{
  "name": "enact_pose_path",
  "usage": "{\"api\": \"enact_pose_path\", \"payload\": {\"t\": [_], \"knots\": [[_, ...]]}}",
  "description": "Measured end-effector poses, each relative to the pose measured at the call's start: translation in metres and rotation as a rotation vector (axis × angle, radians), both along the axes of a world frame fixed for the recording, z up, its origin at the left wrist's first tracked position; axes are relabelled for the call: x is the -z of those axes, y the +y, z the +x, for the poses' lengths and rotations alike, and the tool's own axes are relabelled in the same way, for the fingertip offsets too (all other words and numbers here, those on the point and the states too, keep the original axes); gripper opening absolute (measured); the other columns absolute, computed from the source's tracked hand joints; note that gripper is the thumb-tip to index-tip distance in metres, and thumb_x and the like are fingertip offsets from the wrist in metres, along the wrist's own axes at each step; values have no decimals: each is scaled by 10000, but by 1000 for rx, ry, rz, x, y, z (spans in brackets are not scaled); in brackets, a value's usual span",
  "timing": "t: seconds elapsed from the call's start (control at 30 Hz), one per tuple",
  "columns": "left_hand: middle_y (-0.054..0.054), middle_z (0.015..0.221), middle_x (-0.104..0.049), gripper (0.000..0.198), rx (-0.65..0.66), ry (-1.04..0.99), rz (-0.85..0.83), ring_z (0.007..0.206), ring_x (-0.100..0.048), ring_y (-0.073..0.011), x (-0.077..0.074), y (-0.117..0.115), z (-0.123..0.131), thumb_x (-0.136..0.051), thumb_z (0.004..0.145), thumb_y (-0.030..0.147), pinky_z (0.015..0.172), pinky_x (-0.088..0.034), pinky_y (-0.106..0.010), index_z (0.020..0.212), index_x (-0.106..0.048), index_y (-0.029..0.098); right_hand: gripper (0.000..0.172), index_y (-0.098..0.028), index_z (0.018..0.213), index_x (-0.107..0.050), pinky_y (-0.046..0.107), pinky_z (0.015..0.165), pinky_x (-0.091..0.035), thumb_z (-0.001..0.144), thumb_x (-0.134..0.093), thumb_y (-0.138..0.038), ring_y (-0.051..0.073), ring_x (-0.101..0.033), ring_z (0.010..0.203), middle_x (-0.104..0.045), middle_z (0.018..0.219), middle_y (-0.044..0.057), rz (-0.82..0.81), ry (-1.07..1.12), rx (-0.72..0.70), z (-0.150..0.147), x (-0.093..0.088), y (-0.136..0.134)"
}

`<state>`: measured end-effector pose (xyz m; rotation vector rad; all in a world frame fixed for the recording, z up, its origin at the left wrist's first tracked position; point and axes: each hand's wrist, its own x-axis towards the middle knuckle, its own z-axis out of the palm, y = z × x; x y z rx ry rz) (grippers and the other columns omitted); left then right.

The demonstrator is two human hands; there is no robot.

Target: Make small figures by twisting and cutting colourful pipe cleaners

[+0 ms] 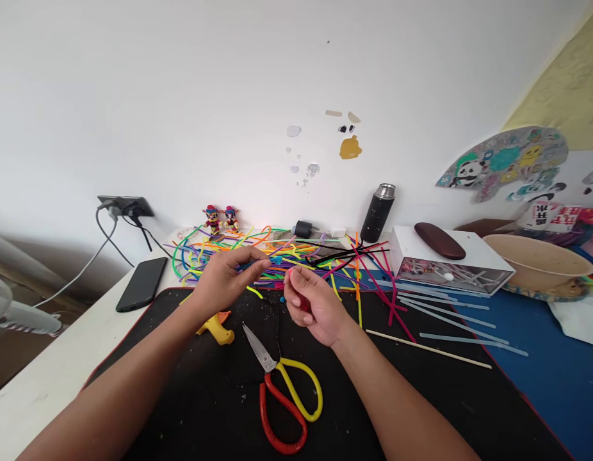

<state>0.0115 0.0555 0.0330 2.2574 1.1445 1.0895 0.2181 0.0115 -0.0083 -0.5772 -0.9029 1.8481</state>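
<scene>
A: Left hand (227, 280)?
B: Fingertips pressed together, noted at 12 o'clock of the scissors (282, 390); contents cannot be told.
A: Right hand (316, 307)?
B: Fingers clamped on a red piece (304, 305), at 3 o'clock of the left.

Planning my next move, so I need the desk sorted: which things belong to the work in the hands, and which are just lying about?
In use: red piece pinched in the right hand; left hand beside the pipe cleaner pile; scissors and glue gun close below.
Lying about: phone, flask, figurines, bowl, glasses case.
</scene>
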Motion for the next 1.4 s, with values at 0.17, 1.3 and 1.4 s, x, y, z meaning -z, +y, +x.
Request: {"api": "enact_pose_path", "payload": {"t": [0.17, 1.3, 1.4], "knots": [[12, 720, -701, 339, -22, 5, -20, 652, -595, -136, -1, -1, 2, -633, 983, 487, 636, -434, -235, 852, -720, 186, 490, -217, 883, -523, 191, 377, -105, 818, -861, -565, 25, -203, 380, -447, 540, -123, 45, -48, -8, -7, 4, -2], [69, 628, -478, 273, 16, 85, -73, 578, -444, -133, -2, -15, 17, -499, 1025, 428, 572, -358, -243, 891, -599, 211, 611, -236, 625, -404, 242, 415, -106, 816, -725, -720, 51, -166, 418, -284, 479, -115, 78, -252, 164, -22, 17, -2], [69, 625, -503, 267, 15, 118, -45, 569, -464, -133, -2, -17, 17, -502, 1032, 427, 573, -361, -246, 904, -599, 213, 592, -246, 630, -374, 248, 417, -130, 838, -708, -689, 59, -184, 425, -285, 482, -113, 97, -332, 207, -23, 21, -1]]}}
